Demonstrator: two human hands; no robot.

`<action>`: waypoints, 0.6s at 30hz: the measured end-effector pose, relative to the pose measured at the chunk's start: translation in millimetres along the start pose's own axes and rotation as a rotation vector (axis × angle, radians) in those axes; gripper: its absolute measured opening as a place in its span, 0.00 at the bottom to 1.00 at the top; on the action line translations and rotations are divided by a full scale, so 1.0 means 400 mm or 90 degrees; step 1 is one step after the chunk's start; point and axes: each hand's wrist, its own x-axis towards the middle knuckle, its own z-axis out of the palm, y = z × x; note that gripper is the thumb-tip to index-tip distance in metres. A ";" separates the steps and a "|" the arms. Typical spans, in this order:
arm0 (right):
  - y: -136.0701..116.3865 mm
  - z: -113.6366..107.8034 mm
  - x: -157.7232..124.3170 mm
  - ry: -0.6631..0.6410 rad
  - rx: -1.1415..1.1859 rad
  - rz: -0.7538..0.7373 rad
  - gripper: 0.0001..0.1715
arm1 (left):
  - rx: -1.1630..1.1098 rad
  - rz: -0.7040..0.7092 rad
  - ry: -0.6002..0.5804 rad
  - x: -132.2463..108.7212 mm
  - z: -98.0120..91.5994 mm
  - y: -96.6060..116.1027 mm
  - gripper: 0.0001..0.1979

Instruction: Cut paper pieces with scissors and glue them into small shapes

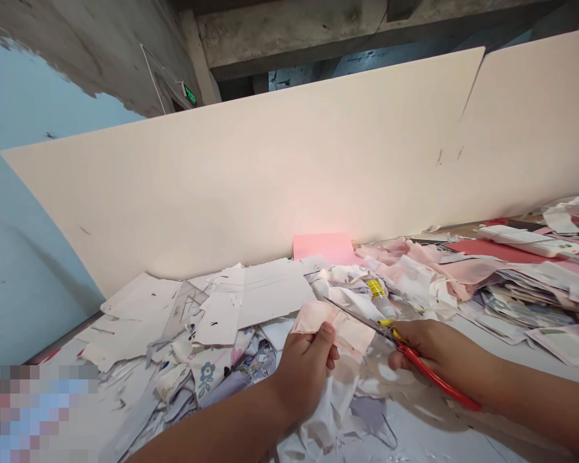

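left hand [303, 374] holds pink scrap [332, 329]; right hand [439, 351] grips red scissors [435, 378]

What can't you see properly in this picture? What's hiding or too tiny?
In the head view:
Part of the red-handled scissors is hidden by the right hand.
The lower part of the pinkish paper piece is hidden by the left hand.
The writing on the yellow-labelled tube is too small to read.
The bottom left corner is covered by a pixelated patch.

The left hand [303, 373] pinches a creased, pale pink scrap [335, 328] between thumb and fingers, while the right hand [439, 350] grips red-handled scissors [437, 379], their steel blades [357, 315] pointing toward 10 o'clock along the scrap's upper edge.
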 end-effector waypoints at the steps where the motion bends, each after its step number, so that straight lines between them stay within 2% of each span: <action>1: 0.001 0.001 0.000 -0.004 0.010 0.000 0.10 | -0.003 0.001 0.001 0.000 0.000 0.001 0.23; 5: 0.015 0.013 0.001 0.015 0.090 0.023 0.10 | -0.046 -0.011 0.002 0.000 0.003 0.003 0.22; 10: 0.034 0.043 0.013 0.033 0.329 0.106 0.13 | -0.101 -0.038 0.014 0.003 0.009 0.011 0.20; 14: 0.041 0.052 0.028 0.033 0.506 0.117 0.17 | 0.010 -0.008 0.019 0.011 0.008 0.017 0.24; 18: 0.046 0.047 0.040 0.092 0.576 0.151 0.19 | 0.075 0.006 0.006 0.019 0.009 0.024 0.27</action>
